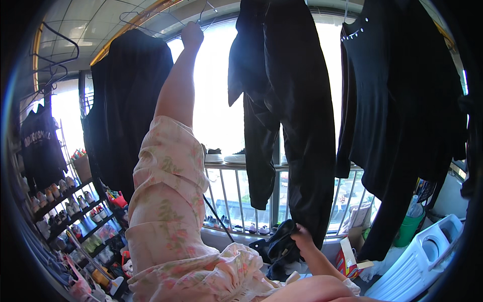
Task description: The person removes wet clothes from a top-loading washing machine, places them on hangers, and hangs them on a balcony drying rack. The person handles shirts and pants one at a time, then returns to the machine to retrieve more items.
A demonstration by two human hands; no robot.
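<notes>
My left hand (192,34) is raised high and closed around a wire clothes hanger (205,17) by the overhead rail (109,43). Low down in front, my right hand (303,238) grips a bundle of dark fabric or a dark item (282,239); its exact kind cannot be told. A black sleeveless garment (128,102) hangs left of my raised arm. Black trousers (302,98) hang in the middle, their lower leg just behind my right hand. More black clothes (407,105) hang on the right, one with shiny beads at its neckline.
Shoe racks (68,196) stand at the left, with a dark printed shirt (41,143) above them. Ahead is a window with a metal railing (234,166) and shoes on its ledge. A white twin-tub washing machine (407,264), a green bin (409,228) and an open carton (347,256) are at the right.
</notes>
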